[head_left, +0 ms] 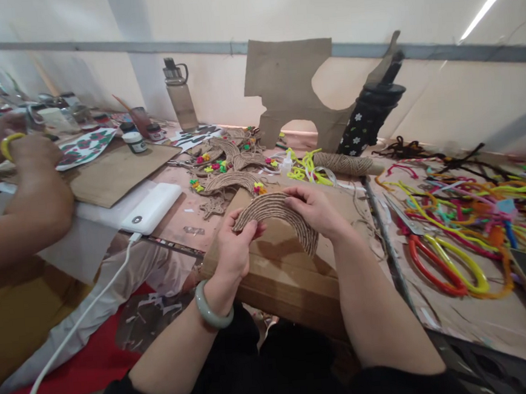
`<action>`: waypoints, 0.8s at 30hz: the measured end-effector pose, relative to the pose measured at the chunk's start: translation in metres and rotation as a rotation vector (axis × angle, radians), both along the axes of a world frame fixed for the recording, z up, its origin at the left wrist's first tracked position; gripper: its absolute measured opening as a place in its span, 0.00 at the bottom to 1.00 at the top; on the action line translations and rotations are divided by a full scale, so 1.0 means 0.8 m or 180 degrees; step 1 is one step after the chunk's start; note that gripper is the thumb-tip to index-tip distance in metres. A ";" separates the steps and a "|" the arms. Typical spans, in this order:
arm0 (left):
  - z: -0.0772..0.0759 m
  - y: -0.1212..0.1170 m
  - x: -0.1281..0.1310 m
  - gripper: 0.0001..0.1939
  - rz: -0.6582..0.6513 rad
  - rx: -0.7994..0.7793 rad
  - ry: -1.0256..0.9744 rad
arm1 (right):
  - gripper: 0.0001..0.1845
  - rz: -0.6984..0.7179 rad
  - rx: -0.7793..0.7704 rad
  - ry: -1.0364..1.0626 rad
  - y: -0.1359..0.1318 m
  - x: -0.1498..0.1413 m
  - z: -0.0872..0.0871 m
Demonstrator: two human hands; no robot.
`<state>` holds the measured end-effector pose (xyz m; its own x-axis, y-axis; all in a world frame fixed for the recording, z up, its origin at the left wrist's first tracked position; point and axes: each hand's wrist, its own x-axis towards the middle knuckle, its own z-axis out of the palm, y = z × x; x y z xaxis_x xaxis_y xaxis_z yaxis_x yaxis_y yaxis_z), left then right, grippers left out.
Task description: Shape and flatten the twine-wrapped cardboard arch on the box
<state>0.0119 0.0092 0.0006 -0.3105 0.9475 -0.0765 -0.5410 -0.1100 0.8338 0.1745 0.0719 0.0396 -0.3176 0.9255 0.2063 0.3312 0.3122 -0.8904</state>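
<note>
Nearest, a bangle point(203, 304) circles the left wrist. The left hand point(233, 251) has its fingers closed on one end of a rope arch point(270, 207), thumb on its face. The right hand point(317, 211) grips the arch's upper edge at its 1 o'clock, leaving the other end free. The arch is held up, curve on top, above a box point(292, 283) at 6 o'clock.

The step in hand looks like checking or shaping the arch; the next move seems to call for an even, gentle two-handed hold, since the strands could bend.

Around the arch, scissors point(413, 224) lie at 3 o'clock on the surface point(473, 317), near pipe cleaners point(488, 225); a power bank point(152, 209) is at 9. Farther off, flowered arches point(231, 180) lie at 10, a cord roll point(349, 163) at 2. Farthest, a bottle point(181, 104) stands at 11 and a cardboard sheet point(287, 67) at 12.
</note>
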 end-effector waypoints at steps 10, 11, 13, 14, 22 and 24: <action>-0.003 0.001 -0.002 0.18 -0.0361 0.0086 0.0123 | 0.11 -0.0202 -0.0027 0.0343 -0.002 -0.004 0.001; -0.004 0.001 -0.002 0.17 -0.0373 0.0070 0.0133 | 0.11 -0.0199 -0.0025 0.0344 -0.002 -0.005 0.000; -0.005 0.002 -0.001 0.16 -0.0342 0.0047 0.0120 | 0.11 -0.0170 -0.0049 0.0338 -0.002 -0.007 0.000; -0.005 0.002 -0.001 0.15 -0.0312 0.0040 0.0104 | 0.11 -0.0146 -0.0070 0.0333 -0.002 -0.008 -0.001; 0.000 0.003 -0.003 0.13 -0.0212 -0.0030 0.0017 | 0.11 0.0133 -0.0201 0.0329 -0.003 -0.008 -0.001; 0.000 0.003 -0.003 0.14 -0.0276 -0.0032 0.0042 | 0.11 0.0205 -0.0224 0.0348 -0.004 -0.008 0.000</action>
<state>0.0098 0.0113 0.0006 -0.2283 0.9701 -0.0827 -0.5372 -0.0547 0.8417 0.1681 0.0686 0.0395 -0.3559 0.9174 0.1782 0.2122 0.2650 -0.9406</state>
